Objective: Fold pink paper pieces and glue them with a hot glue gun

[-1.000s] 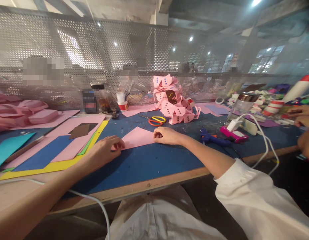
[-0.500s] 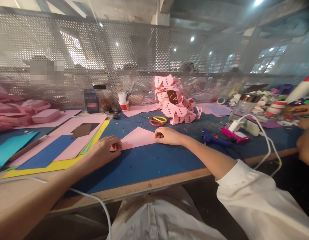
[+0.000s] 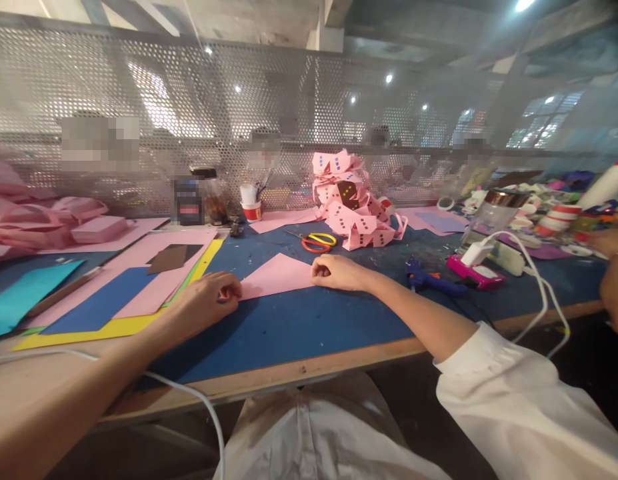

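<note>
A pink sheet of paper [image 3: 279, 277], triangular in outline, lies on the blue table mat [image 3: 299, 333] between my hands. My left hand [image 3: 216, 293] has its fingers curled closed at the sheet's left corner. At the right corner, my right hand [image 3: 339, 272] pinches the paper between thumb and fingers. Just beyond the sheet lie scissors [image 3: 319, 242] with red and yellow handles. Behind them stands a pile of folded pink paper pieces [image 3: 356, 207] marked with small dark squares.
Coloured sheets, with a blue one [image 3: 101, 300] on top, are stacked at left. A blue glue gun [image 3: 433, 279], a pink power strip [image 3: 473, 272] with white cables and a glass jar [image 3: 496, 213] stand right. A co-worker's arm [image 3: 616, 287] reaches in at the right edge.
The whole view has shifted slightly, so everything appears a little further right. Both hands stay at the pink sheet's corners, with hardly any movement.
</note>
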`<state>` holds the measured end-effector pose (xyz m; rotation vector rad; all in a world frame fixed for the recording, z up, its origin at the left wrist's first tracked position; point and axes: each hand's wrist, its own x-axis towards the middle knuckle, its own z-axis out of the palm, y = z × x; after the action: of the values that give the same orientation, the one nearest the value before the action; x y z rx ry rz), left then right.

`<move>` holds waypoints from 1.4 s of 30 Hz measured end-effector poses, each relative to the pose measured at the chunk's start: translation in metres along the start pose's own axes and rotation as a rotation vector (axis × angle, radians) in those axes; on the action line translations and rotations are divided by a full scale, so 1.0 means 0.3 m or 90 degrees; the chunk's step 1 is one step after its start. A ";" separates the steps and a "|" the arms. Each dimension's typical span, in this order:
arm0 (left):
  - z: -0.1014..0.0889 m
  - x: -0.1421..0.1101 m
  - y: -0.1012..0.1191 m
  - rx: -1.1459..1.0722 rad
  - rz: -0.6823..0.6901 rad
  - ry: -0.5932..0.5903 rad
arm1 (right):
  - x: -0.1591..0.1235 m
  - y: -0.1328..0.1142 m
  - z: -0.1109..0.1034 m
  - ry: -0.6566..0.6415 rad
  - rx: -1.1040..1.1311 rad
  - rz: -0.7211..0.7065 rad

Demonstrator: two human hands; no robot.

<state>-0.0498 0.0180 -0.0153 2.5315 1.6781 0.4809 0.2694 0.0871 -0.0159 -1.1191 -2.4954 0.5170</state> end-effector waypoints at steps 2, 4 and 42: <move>0.000 -0.005 -0.003 -0.002 0.005 0.003 | -0.001 -0.001 -0.001 0.000 0.001 0.002; -0.001 -0.008 -0.003 0.001 0.001 0.004 | -0.002 -0.002 -0.001 0.000 0.001 0.002; -0.023 -0.042 -0.048 -0.084 0.022 -0.026 | -0.003 -0.002 -0.001 0.006 0.008 -0.013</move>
<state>-0.0692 0.0117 -0.0147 2.4626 1.5368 0.5204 0.2698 0.0860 -0.0154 -1.0886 -2.4887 0.5191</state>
